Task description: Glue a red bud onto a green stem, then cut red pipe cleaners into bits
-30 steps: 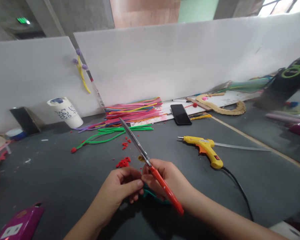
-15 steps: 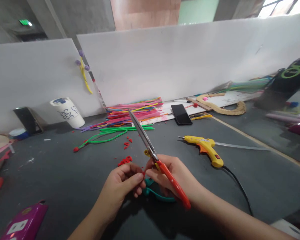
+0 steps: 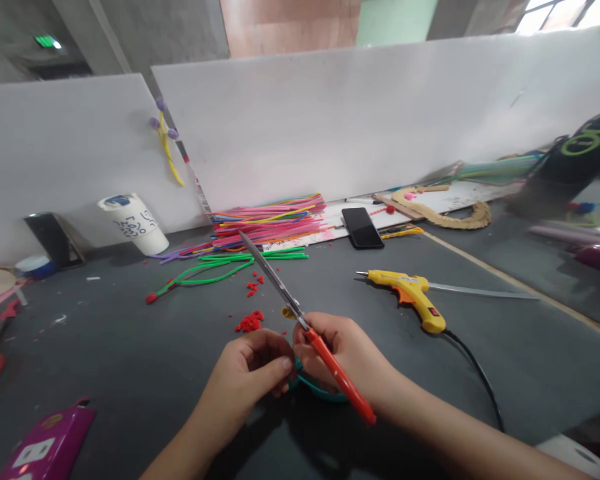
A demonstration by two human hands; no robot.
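Observation:
My right hand is closed around red-handled scissors, whose closed blades point up and to the left over the table. My left hand pinches its fingertips together right beside the right hand; what it pinches is too small to name. A teal loop lies on the dark table under both hands. Small red scraps lie just beyond the hands.
A yellow glue gun with a black cord lies to the right. Coloured pipe cleaners, green stems, a black phone and a paper cup sit further back by white boards. A magenta object lies near left.
The scissors swung slightly right and then back left, with both hands staying close together. The view shifted a little.

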